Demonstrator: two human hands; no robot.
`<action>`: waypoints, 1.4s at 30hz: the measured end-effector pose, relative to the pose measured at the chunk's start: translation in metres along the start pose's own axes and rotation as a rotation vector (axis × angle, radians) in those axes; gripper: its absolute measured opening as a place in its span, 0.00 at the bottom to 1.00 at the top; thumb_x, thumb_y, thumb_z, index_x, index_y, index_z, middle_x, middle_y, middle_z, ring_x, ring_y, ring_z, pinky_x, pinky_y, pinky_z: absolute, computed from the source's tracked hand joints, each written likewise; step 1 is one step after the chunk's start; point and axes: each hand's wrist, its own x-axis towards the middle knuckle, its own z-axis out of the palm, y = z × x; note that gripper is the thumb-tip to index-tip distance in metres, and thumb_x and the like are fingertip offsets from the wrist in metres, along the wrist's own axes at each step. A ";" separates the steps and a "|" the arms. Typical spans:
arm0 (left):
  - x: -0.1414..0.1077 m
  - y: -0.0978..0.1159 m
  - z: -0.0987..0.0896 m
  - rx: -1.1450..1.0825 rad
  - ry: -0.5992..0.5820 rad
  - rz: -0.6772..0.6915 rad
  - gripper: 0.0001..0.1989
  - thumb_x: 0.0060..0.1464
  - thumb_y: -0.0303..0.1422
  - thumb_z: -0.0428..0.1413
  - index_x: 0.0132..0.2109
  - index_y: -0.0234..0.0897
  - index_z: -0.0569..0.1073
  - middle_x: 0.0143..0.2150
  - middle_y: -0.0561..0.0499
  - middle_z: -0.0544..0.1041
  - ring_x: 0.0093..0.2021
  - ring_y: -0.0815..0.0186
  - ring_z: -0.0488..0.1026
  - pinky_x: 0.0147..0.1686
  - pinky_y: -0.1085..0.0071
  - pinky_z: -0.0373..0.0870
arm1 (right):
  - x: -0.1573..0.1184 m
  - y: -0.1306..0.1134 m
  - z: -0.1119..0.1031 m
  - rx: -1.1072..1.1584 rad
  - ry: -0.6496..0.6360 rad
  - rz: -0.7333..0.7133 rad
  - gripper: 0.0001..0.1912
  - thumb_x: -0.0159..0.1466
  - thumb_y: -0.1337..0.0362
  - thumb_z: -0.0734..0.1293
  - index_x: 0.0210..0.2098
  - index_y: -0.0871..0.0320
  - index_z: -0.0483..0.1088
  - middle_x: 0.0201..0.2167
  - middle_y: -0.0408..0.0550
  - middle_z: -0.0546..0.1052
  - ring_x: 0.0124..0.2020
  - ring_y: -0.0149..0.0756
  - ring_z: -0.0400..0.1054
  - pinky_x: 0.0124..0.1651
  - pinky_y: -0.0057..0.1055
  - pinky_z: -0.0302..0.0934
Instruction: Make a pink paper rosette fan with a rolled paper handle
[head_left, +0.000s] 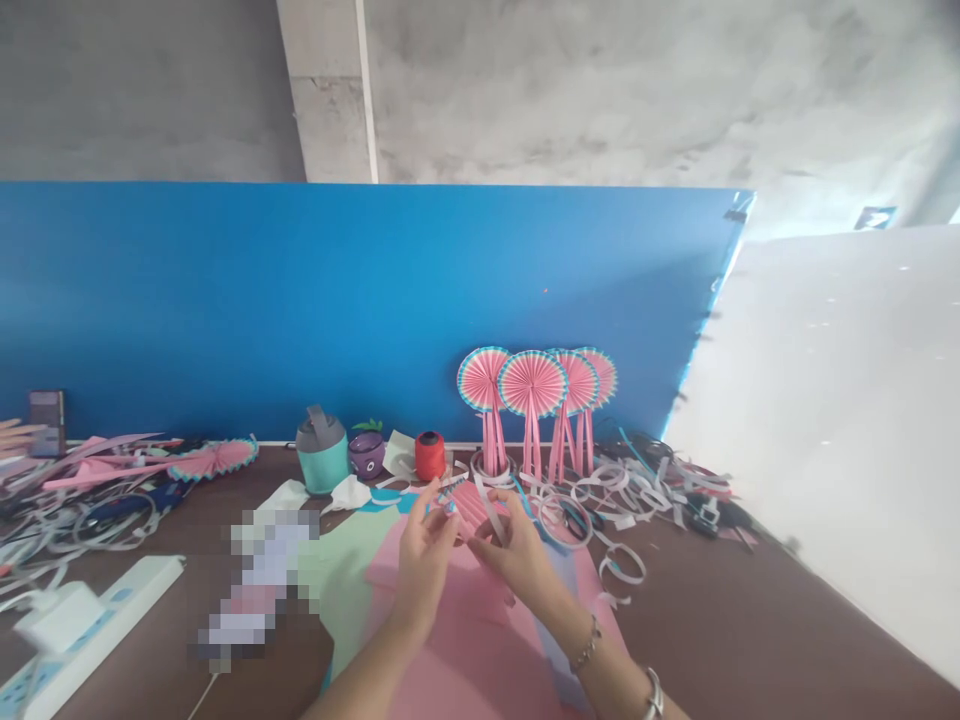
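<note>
You've got a pleated pink paper piece (471, 503) up between your two hands over the pink sheets (457, 640) on the worktop (712, 610), the left hand (427, 550) with its fingers curled and pinching the near edge, it seems, though the blur makes the exact grip hard to read. Your right hand (516, 550) has its fingers pinching a pale strip (490, 508) against the folds, and just beyond stand the round pink fans (532, 384), with the red thread spool (430, 457) to their left.
</note>
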 end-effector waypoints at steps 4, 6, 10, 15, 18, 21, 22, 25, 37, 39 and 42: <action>0.009 -0.001 -0.005 -0.049 0.034 -0.144 0.22 0.44 0.45 0.63 0.43 0.33 0.76 0.33 0.49 0.77 0.32 0.66 0.74 0.36 0.68 0.73 | 0.004 0.008 -0.005 -0.092 0.013 -0.040 0.22 0.53 0.67 0.65 0.45 0.52 0.56 0.22 0.33 0.71 0.16 0.27 0.59 0.19 0.23 0.52; 0.012 -0.003 -0.008 -0.105 0.000 -0.198 0.20 0.42 0.45 0.64 0.38 0.33 0.77 0.33 0.48 0.78 0.32 0.66 0.74 0.37 0.68 0.73 | 0.007 0.011 -0.009 -0.138 -0.005 -0.068 0.21 0.53 0.67 0.64 0.45 0.53 0.56 0.21 0.33 0.70 0.17 0.28 0.59 0.20 0.24 0.53; 0.014 -0.005 -0.010 -0.176 -0.001 -0.237 0.20 0.38 0.44 0.67 0.35 0.34 0.77 0.32 0.49 0.78 0.32 0.66 0.75 0.40 0.66 0.73 | 0.006 0.008 -0.015 -0.308 0.129 -0.229 0.14 0.56 0.64 0.64 0.43 0.55 0.63 0.32 0.43 0.73 0.22 0.29 0.61 0.27 0.29 0.60; 0.014 -0.004 -0.007 -0.125 0.086 -0.142 0.18 0.38 0.43 0.66 0.34 0.35 0.78 0.33 0.49 0.78 0.36 0.65 0.74 0.44 0.67 0.72 | -0.003 -0.007 -0.012 -0.199 0.096 -0.286 0.10 0.62 0.57 0.62 0.28 0.55 0.64 0.26 0.43 0.68 0.23 0.32 0.62 0.27 0.30 0.60; 0.012 -0.003 -0.004 -0.086 0.095 -0.142 0.17 0.37 0.42 0.66 0.33 0.35 0.78 0.33 0.50 0.77 0.36 0.64 0.74 0.41 0.67 0.73 | -0.004 -0.009 -0.005 -0.044 -0.131 -0.084 0.14 0.61 0.51 0.64 0.26 0.54 0.62 0.20 0.39 0.64 0.17 0.29 0.60 0.20 0.27 0.57; 0.010 -0.001 -0.002 -0.091 0.057 -0.163 0.16 0.37 0.41 0.66 0.32 0.34 0.78 0.31 0.50 0.77 0.34 0.65 0.74 0.40 0.66 0.74 | -0.001 -0.004 -0.004 -0.048 -0.164 -0.002 0.16 0.59 0.50 0.64 0.26 0.54 0.61 0.21 0.38 0.66 0.14 0.25 0.58 0.16 0.24 0.53; 0.009 0.000 -0.002 -0.095 0.039 -0.172 0.16 0.37 0.41 0.66 0.32 0.33 0.78 0.31 0.49 0.77 0.33 0.65 0.74 0.40 0.66 0.74 | 0.000 -0.002 -0.004 -0.065 -0.149 0.000 0.16 0.59 0.50 0.64 0.26 0.55 0.62 0.21 0.39 0.67 0.13 0.24 0.57 0.16 0.24 0.52; 0.009 0.001 -0.002 -0.103 -0.006 -0.205 0.16 0.37 0.40 0.67 0.32 0.33 0.79 0.29 0.50 0.77 0.32 0.65 0.74 0.39 0.66 0.74 | 0.003 0.001 -0.009 -0.107 -0.122 -0.012 0.15 0.60 0.53 0.64 0.24 0.55 0.61 0.20 0.38 0.64 0.14 0.24 0.56 0.16 0.22 0.52; 0.010 -0.006 -0.007 -0.171 -0.095 -0.220 0.15 0.39 0.41 0.67 0.33 0.35 0.80 0.28 0.51 0.77 0.31 0.66 0.74 0.40 0.66 0.73 | 0.005 -0.001 -0.013 -0.132 -0.084 -0.020 0.14 0.59 0.56 0.64 0.21 0.55 0.59 0.15 0.35 0.59 0.14 0.25 0.54 0.18 0.24 0.51; 0.010 -0.007 -0.007 -0.192 -0.095 -0.226 0.15 0.39 0.41 0.67 0.33 0.35 0.79 0.28 0.52 0.77 0.31 0.66 0.74 0.41 0.66 0.73 | 0.006 -0.001 -0.013 -0.134 -0.076 -0.023 0.14 0.59 0.56 0.63 0.21 0.55 0.59 0.15 0.35 0.59 0.15 0.25 0.54 0.19 0.24 0.51; 0.010 -0.006 -0.007 -0.202 -0.092 -0.231 0.17 0.38 0.40 0.68 0.34 0.35 0.79 0.29 0.52 0.76 0.31 0.66 0.74 0.41 0.65 0.73 | 0.006 -0.001 -0.013 -0.146 -0.070 -0.025 0.13 0.58 0.56 0.63 0.22 0.55 0.59 0.16 0.35 0.59 0.15 0.26 0.54 0.18 0.24 0.51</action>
